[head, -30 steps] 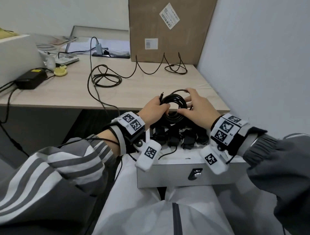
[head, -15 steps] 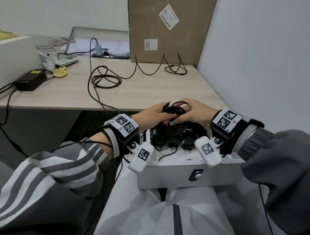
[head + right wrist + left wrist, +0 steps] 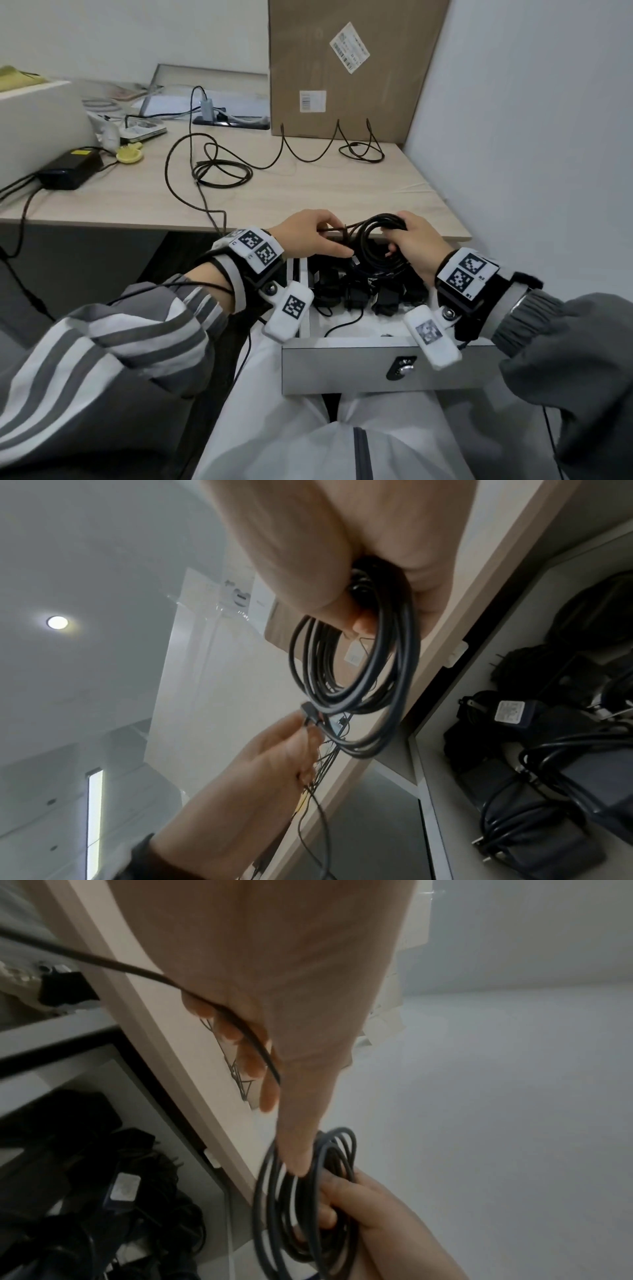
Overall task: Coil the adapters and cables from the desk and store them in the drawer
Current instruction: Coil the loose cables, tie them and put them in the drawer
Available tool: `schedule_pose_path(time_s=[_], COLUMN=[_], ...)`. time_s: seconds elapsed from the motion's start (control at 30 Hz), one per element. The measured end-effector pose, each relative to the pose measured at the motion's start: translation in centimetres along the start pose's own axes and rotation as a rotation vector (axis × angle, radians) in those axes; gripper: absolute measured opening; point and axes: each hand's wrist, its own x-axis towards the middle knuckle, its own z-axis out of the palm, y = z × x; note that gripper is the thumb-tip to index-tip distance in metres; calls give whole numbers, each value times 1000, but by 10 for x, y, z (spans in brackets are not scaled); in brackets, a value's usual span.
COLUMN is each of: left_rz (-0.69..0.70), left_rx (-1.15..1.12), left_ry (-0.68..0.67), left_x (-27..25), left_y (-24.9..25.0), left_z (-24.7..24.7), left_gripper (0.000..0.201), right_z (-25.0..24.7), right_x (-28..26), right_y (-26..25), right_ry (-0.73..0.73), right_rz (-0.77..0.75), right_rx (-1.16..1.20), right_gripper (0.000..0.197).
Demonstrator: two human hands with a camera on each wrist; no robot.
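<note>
A coiled black cable [image 3: 370, 248] stands on edge over the back of the open drawer [image 3: 359, 368]. My right hand [image 3: 399, 240] grips the coil's right side, fingers curled through the loops [image 3: 394, 669]. To its left, my left hand [image 3: 330, 236] pinches the cable's loose end by its small plug [image 3: 308, 714]. A thin strand lies across the left fingers [image 3: 246, 1053], and the index finger reaches down to the coil [image 3: 274, 1204]. Several black adapters [image 3: 356, 294] with their leads lie in the drawer below.
Loose dark cables [image 3: 222, 171] lie on the wooden desk [image 3: 308, 198]; another [image 3: 359, 150] loops against a cardboard box [image 3: 342, 68]. A black power brick [image 3: 68, 168] sits at the left. One cable hangs off the desk edge. A white wall stands on the right.
The coil has come off the desk edge and now stands on edge in my right hand above the drawer. My left hand has drawn away to the left with the loose end.
</note>
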Motion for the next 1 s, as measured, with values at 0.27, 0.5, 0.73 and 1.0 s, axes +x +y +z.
schedule_pose_path(time_s=[0.27, 0.5, 0.73, 1.0], left_rz=[-12, -89, 51, -109], left_rx=[-88, -175, -169, -375], left_ry=[160, -2, -28, 210], left_x=[2, 10, 10, 15], left_y=[-17, -8, 11, 25], left_z=[3, 23, 25, 30], left_gripper=[28, 21, 50, 32], right_z=[-16, -6, 6, 22], right_x=[6, 15, 13, 1], right_y=[1, -12, -16, -17], right_ry=[176, 212, 189, 52], right_rz=[-1, 109, 91, 61], right_rx=[243, 451, 416, 422], right_gripper=[18, 16, 14, 13])
